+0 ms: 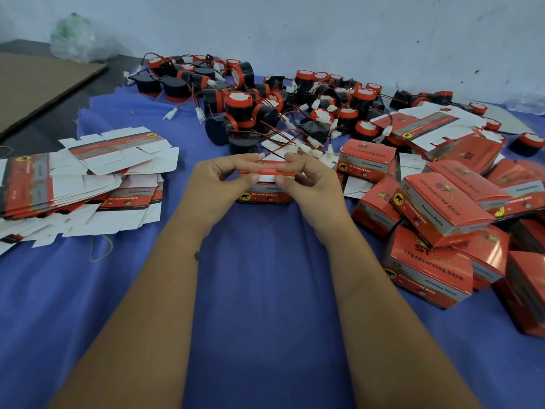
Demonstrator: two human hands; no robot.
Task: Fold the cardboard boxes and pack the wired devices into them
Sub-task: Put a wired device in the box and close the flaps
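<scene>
Left hand: your left hand (219,180) pinches the near-left top of the red box (265,196), thumb on its white flap.
Right hand: your right hand (306,180) pinches the same box's right side, thumb at the flap edge.
Box: upright at the middle of the blue cloth (265,290).
Devices: black-and-red wired horns (259,104) heaped toward the cloth's far edge.
Flat boxes: unfolded box blanks (88,178) stacked by the left edge.
Packed boxes: closed red boxes (442,214) piled along the right edge.
</scene>
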